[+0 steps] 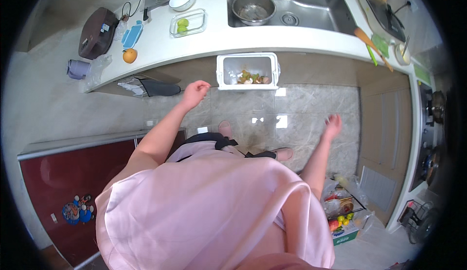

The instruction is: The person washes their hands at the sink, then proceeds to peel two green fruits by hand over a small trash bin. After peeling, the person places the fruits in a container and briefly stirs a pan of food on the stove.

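My left hand [196,91] is raised over the floor just left of a white-rimmed waste bin [248,87] hung at the counter front, its fingers curled; whether it holds anything is unclear. Food scraps [253,78] lie inside the bin. Out to the right, above the floor tiles, my right hand [333,124] is slightly blurred, and no object shows in it. On the counter stands a glass container [199,21] with green fruit pieces [182,25]. An orange [129,55] rests near the blue lid [132,35]. The sink [313,10] holds a steel bowl [254,8].
A white bowl [181,0] and a dark rice cooker [97,33] are on the counter at left. A wooden spatula [373,48] lies by the right corner. The stove [425,135] is far right. Near my right arm, a rack and box [345,234] hold produce and bags.
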Tool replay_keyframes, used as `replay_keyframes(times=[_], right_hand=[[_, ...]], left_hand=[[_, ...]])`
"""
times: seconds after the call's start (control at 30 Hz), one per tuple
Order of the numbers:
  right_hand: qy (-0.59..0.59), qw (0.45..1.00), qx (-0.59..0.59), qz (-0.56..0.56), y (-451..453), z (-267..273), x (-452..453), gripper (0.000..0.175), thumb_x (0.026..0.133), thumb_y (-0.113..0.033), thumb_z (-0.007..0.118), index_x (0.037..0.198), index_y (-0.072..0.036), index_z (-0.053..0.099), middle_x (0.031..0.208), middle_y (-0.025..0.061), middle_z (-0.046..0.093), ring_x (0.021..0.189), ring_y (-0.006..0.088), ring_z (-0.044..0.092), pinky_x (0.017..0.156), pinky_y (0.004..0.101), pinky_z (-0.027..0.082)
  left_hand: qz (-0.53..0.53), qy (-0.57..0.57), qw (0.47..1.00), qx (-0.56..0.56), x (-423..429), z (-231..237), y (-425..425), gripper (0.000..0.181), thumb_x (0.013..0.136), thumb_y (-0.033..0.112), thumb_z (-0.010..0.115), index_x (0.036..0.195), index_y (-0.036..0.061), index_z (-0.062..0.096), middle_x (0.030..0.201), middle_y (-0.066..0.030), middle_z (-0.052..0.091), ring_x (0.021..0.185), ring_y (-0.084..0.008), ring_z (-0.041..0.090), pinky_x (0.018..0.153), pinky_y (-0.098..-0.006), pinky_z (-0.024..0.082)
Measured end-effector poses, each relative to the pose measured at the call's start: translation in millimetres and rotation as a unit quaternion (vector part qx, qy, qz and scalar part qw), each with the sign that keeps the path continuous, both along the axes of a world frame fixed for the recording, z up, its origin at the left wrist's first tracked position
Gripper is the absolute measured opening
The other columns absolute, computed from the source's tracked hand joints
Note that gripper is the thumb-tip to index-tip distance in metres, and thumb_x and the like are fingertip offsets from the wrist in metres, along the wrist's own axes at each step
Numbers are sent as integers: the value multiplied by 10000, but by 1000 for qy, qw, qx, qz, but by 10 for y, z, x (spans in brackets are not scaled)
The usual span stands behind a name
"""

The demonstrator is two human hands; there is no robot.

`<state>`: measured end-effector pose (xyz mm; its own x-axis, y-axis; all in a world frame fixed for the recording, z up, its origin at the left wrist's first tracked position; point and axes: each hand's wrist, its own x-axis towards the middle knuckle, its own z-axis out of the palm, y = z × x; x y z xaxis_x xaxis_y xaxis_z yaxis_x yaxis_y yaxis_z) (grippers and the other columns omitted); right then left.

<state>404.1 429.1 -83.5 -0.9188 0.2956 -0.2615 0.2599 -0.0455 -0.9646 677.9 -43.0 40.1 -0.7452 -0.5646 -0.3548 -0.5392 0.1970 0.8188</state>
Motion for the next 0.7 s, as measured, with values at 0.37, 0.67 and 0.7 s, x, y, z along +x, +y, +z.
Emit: replay_keyframes(times=[0.37,0.67,0.7], right_hand=[[320,604,578,446,-3179,1190,-692,870,816,-621,463,1392,-1,265,1467,148,242,1372,268,193,1107,490,121],[423,513,345,663,-3509,1166,-652,964,731,-625,576,1380,18,268,1438,192,275,1358,304,217,1112,478,106],[427,504,270,701,-3553,1151,-558,913,758,-612,557,1376,6,289,1431,190,292,1354,308,228,1108,482,126]], left_hand=[[130,54,974,-177,401,169,-944,245,880,133,562,1111,54,570,923,-70,559,769,-131,543,670,-259,465],[198,92,969,-116,-731,101,-332,285,900,126,540,1179,70,542,1016,-59,541,829,-133,518,736,-260,454],[205,80,971,-98,-818,75,-246,287,904,129,537,1187,79,540,1019,-52,551,857,-130,524,760,-263,451]])
